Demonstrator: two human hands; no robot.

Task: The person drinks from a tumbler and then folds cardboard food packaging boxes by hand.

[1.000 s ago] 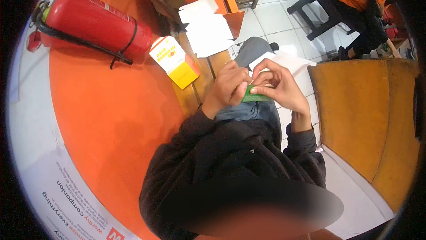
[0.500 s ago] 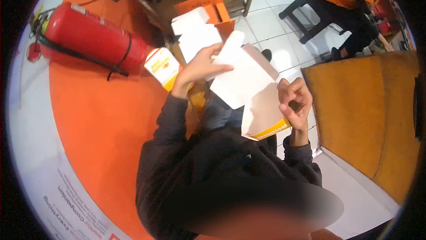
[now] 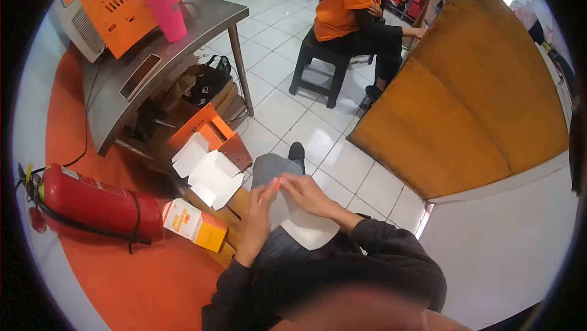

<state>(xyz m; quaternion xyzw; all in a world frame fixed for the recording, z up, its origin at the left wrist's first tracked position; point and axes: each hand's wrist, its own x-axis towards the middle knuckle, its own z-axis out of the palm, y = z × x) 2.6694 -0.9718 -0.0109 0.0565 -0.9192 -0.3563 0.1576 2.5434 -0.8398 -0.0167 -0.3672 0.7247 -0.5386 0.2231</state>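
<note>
Card point(image 3: 310, 233) is between the two hands, over the lap, its pale rounded end pointing back toward the body. Left hand point(image 3: 260, 215) is narrowed, thumb and fingers drawn together at the card's far end; right hand point(image 3: 306, 193) reaches in from the other side, its fingertips bent and closed at that same end. Meeting there, they seem to steady the thin sheet from both sides while leaving its near end free. Exactly which fold or edge they pinch is hidden by the fingers.

Left of the hands, an opened carton point(image 3: 214, 178) lies pale side up on the bench point(image 3: 238, 202), probably put there to be in easy reach. Nearer the body on that side, a yellow-and-white box point(image 3: 209, 234) sits just beside the extinguisher point(image 3: 92, 205), off the lap, which leaves both elbows room. Beyond the carton is an orange box point(image 3: 235, 150). Far ahead of the hands, another person point(image 3: 345, 7) sits on a stool point(image 3: 318, 55).
</note>
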